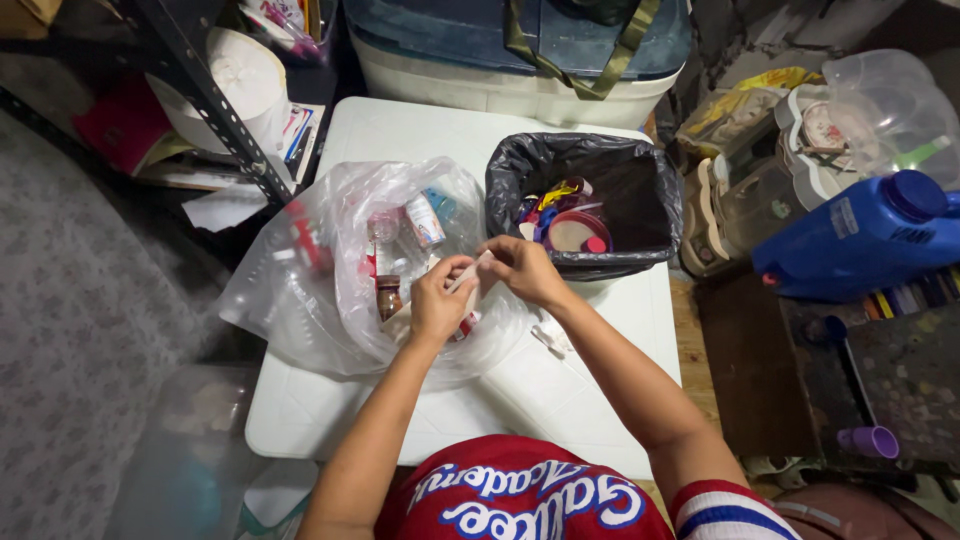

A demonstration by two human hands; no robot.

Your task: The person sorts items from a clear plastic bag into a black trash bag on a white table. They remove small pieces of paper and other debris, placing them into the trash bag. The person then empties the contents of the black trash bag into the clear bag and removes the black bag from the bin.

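Note:
My left hand [437, 300] and my right hand [524, 268] meet over a white table [560, 390], both gripping one small white container [468, 276] between them. Just left of the hands lies a large clear plastic bag [300, 290] holding several small bottles and jars, among them a brown jar [388, 296]. Right behind my right hand stands a bin lined with a black bag [640, 190], with colourful lids and wrappers inside. A small white scrap [552, 338] lies on the table below my right wrist.
A blue jug [860, 235] lies on its side at the right, above clear plastic tubs [880, 100]. A purple cup [872, 441] sits at lower right. A lidded storage box [500, 50] stands behind the table. A metal shelf [210, 110] with papers is at left.

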